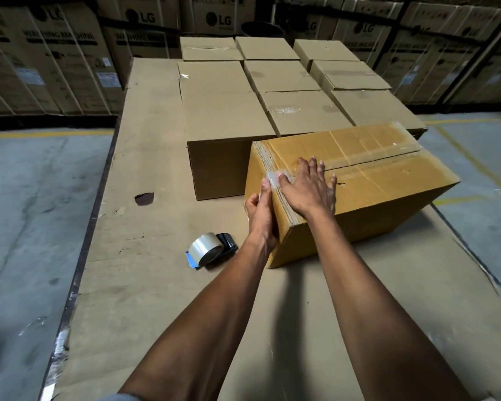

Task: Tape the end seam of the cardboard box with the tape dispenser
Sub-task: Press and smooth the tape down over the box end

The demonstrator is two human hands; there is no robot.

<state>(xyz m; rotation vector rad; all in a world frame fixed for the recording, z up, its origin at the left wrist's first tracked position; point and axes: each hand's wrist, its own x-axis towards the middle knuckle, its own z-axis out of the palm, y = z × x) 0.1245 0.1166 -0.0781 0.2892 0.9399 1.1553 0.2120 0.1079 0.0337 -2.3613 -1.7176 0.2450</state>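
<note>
Your right hand (310,189) lies spread flat on the cardboard box (359,180) near the bench's right edge; your left hand (262,209), fingers extended, presses clear tape over its end edge. The tape dispenser (210,250) lies apart; uneven pressure risks wrinkles.

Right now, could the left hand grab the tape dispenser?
Probably yes. The tape dispenser lies in the open on the cardboard sheet, just below the left hand, with nothing between them.
</note>
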